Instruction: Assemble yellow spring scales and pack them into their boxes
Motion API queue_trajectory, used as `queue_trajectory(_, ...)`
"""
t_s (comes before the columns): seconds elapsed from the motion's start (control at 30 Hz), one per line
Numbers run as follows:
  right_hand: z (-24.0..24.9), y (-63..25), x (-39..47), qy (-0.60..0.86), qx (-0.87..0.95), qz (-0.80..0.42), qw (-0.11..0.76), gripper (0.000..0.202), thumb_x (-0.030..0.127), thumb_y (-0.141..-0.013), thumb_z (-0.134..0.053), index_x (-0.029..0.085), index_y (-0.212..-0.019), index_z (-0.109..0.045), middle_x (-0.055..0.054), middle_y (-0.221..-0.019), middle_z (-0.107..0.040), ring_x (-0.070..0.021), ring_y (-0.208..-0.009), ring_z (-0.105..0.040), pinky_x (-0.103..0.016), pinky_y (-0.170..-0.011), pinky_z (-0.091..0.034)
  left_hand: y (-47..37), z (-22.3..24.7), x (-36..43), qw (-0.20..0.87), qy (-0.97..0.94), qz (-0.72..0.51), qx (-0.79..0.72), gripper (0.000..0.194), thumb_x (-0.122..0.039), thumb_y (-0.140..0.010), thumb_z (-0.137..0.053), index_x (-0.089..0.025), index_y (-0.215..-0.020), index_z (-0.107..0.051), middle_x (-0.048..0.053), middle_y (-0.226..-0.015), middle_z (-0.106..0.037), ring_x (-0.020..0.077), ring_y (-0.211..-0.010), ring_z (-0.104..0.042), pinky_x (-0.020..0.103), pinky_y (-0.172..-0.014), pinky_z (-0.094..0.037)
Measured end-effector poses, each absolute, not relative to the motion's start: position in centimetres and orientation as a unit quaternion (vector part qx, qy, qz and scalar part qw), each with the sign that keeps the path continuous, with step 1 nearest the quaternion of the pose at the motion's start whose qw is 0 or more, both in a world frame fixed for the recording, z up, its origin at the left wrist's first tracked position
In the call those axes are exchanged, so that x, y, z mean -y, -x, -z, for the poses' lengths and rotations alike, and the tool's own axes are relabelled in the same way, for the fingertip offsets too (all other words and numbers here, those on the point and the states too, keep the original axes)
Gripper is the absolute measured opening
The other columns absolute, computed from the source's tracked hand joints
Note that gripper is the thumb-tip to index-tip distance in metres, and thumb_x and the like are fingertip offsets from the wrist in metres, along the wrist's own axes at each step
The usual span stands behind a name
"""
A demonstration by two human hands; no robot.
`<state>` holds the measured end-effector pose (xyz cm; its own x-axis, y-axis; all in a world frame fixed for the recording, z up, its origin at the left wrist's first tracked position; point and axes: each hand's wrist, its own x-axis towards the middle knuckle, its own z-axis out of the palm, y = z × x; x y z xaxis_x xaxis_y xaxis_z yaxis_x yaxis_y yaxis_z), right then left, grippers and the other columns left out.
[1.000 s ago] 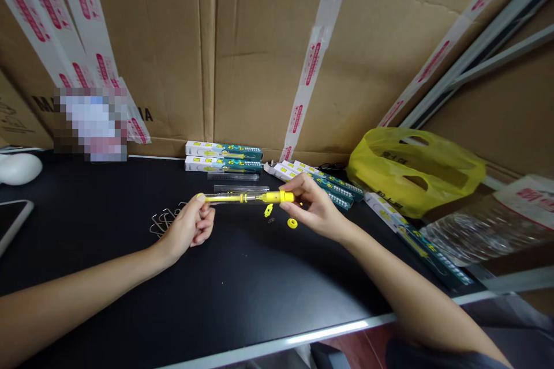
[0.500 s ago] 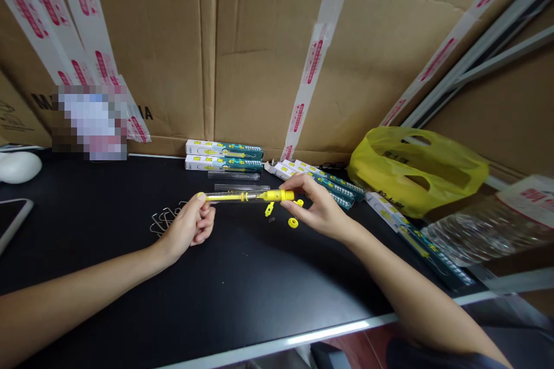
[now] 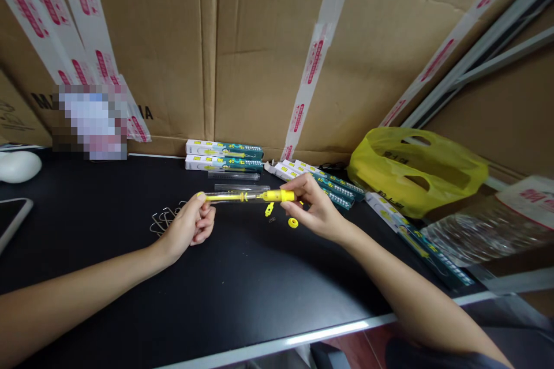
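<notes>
A tubular spring scale, a clear tube with yellow parts inside, is held level above the black table between my two hands. My left hand is closed around its left end, the thumb on the yellow tip and the other fingers curled in. At the other end, my right hand pinches the yellow cap between thumb and fingers. Below the cap lie a small yellow clip, a tiny spring and a yellow ring. Another yellow piece is mostly hidden behind my right fingers.
Metal hooks lie beside my left wrist. Clear tubes rest before two stacked boxes. More boxes lie behind my right hand. A yellow plastic bag, a wrapped bottle pack and another box stand right.
My right fingers have shifted slightly at the yellow cap, and they now cover more of the yellow piece behind them. The left hand keeps its hold and has hardly moved.
</notes>
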<state>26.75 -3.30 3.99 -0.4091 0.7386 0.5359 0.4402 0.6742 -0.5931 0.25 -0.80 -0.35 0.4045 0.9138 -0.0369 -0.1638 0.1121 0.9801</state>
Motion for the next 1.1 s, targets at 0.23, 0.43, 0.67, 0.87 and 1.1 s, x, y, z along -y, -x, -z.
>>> queue_trajectory(0.23, -4.5, -27.0, 2.8, 0.361, 0.823, -0.149, 0.411, 0.017, 0.024, -0.087, -0.061, 0.022, -0.102, -0.053, -0.001, -0.079, -0.053, -0.012, -0.062, -0.048, -0.026, -0.055, -0.044, -0.3, 0.3, 0.8, 0.656, -0.525, -0.409, -0.357, 0.032, -0.043, -0.096, -0.026, -0.021, -0.072, -0.03, -0.01, -0.051, -0.028, 0.0039, -0.034, -0.023, 0.012, -0.031, -0.017)
queue_trajectory(0.43, -5.1, -26.8, 2.5, 0.339, 0.834, -0.078, 0.428, 0.015, 0.023, -0.084, -0.064, 0.02, -0.098, -0.058, -0.005, -0.085, -0.053, -0.0179, -0.081, -0.051, -0.028, -0.061, -0.047, -0.2, 0.4, 0.9, 0.65, -0.527, -0.415, -0.356, 0.031, -0.043, -0.095, -0.028, -0.021, -0.073, -0.03, -0.01, -0.052, -0.029, 0.0038, -0.034, -0.024, 0.012, -0.031, -0.017)
queue_trajectory(0.67, -4.9, -27.0, 2.4, 0.344, 0.833, -0.087, 0.425, 0.016, 0.022, -0.085, -0.064, 0.021, -0.099, -0.057, -0.004, -0.088, -0.054, -0.0162, -0.079, -0.052, -0.027, -0.061, -0.048, -0.2, 0.3, 0.9, 0.648, -0.535, -0.415, -0.348, 0.03, -0.042, -0.095, -0.028, -0.021, -0.073, -0.031, -0.01, -0.052, -0.03, 0.0038, -0.034, -0.025, 0.012, -0.031, -0.017)
queue_trajectory(0.87, -4.5, -26.9, 2.6, 0.346, 0.832, -0.112, 0.419, 0.016, 0.02, -0.087, -0.059, 0.022, -0.102, -0.052, -0.004, -0.092, -0.055, -0.0144, -0.074, -0.053, -0.028, -0.062, -0.048, -0.2, 0.4, 0.8, 0.644, -0.537, -0.419, -0.349, 0.03, -0.043, -0.094, -0.031, -0.022, -0.074, -0.031, -0.01, -0.052, -0.029, 0.004, -0.034, -0.025, 0.012, -0.032, -0.017)
queue_trajectory(1.1, -4.0, -26.9, 2.7, 0.352, 0.833, -0.129, 0.407, 0.017, 0.021, -0.09, -0.055, 0.023, -0.105, -0.047, -0.004, -0.088, -0.052, -0.0149, -0.072, -0.052, -0.029, -0.063, -0.047, -0.2, 0.4, 0.9, 0.648, -0.532, -0.417, -0.349, 0.031, -0.044, -0.094, -0.031, -0.022, -0.073, -0.03, -0.01, -0.052, -0.03, 0.004, -0.034, -0.025, 0.012, -0.032, -0.016)
